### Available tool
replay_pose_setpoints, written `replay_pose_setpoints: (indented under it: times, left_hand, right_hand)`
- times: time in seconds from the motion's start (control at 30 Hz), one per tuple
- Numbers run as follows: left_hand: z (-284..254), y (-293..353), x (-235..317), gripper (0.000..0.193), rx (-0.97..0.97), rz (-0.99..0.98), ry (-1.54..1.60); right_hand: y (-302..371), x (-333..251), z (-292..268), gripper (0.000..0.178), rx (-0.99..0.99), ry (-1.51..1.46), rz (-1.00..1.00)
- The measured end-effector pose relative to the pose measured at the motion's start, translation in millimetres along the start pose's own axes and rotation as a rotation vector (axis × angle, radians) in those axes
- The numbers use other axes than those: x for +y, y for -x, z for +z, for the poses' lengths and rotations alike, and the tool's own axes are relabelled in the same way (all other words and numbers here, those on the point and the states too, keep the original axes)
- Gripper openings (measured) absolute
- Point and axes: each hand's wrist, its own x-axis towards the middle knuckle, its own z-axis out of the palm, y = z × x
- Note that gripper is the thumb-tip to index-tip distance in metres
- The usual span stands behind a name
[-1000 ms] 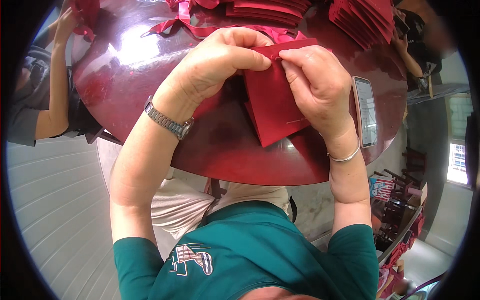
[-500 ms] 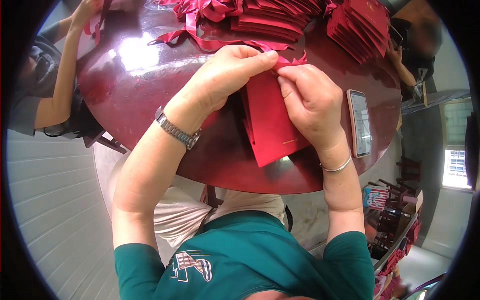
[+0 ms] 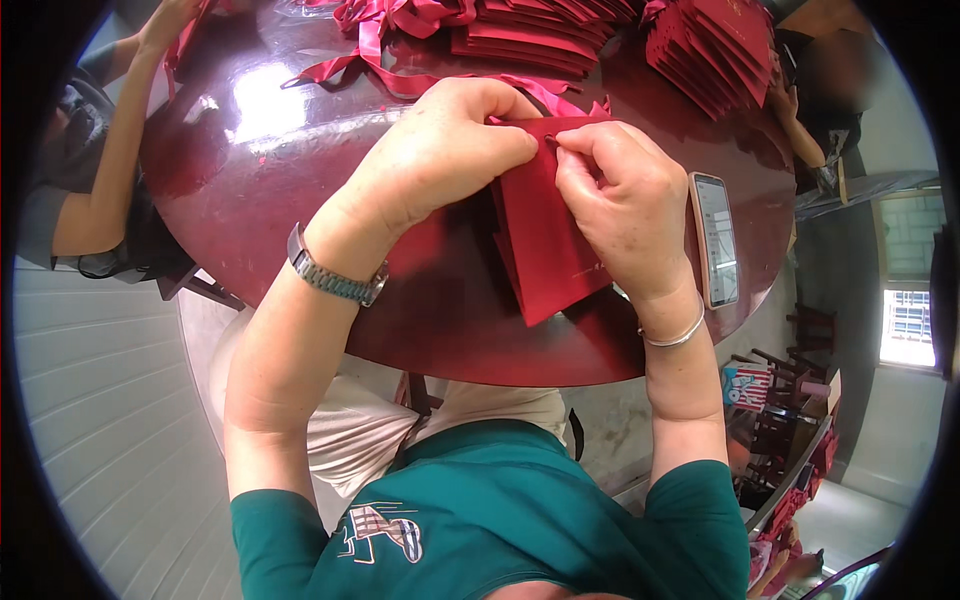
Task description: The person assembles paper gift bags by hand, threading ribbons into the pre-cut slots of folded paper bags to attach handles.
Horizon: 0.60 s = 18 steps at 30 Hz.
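Table [image 3: 440, 320] below, left fingers [image 3: 505, 148] and right fingers [image 3: 602, 147] pinch a red bag [image 3: 545, 235] at top, long axis pointing bodyward

A red paper bag [image 3: 550, 240] is held over the worktop [image 3: 430, 330], its upper left edge pinched by the left hand's grip [image 3: 465, 140]. Near a small dark spot at the bag's top, the right hand's grip [image 3: 622, 195] is closed, thumb against finger; what is pinched there is too small to tell. To the right of the bag, a phone [image 3: 714, 240] is laid face up. Beyond the bag, pink ribbon [image 3: 400, 82] is strewn and red bags [image 3: 535, 45] are stacked, with a second pile [image 3: 700, 60] set farther right. Far left of the bag, a co-worker's arm [image 3: 112, 180] is seen.
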Motion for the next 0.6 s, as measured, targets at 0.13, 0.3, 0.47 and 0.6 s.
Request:
replay_pose_setpoints:
  times: [0.13, 0.3, 0.47, 0.6]
  left_hand:
    - [-1.0, 6.9, 13.9, 0.028, -0.008, 0.056, -0.333]
    - [0.6, 3.9, 5.3, 0.03, 0.076, 0.23, -0.369]
    - [1.5, 4.8, 5.6, 0.029, 0.184, 0.401, -0.453]
    - [-16.3, -0.7, 10.8, 0.022, 0.051, 0.039, 0.162]
  right_hand:
    - [-10.3, -6.5, -6.2, 0.006, -0.091, 0.127, -0.028]
    - [-30.4, -14.9, -12.2, 0.019, -0.221, -0.064, 0.11]
    - [-43.0, -11.5, -8.5, 0.032, -0.263, -0.101, 0.229]
    - [-39.0, -6.5, -11.6, 0.021, -0.291, -0.274, 0.282]
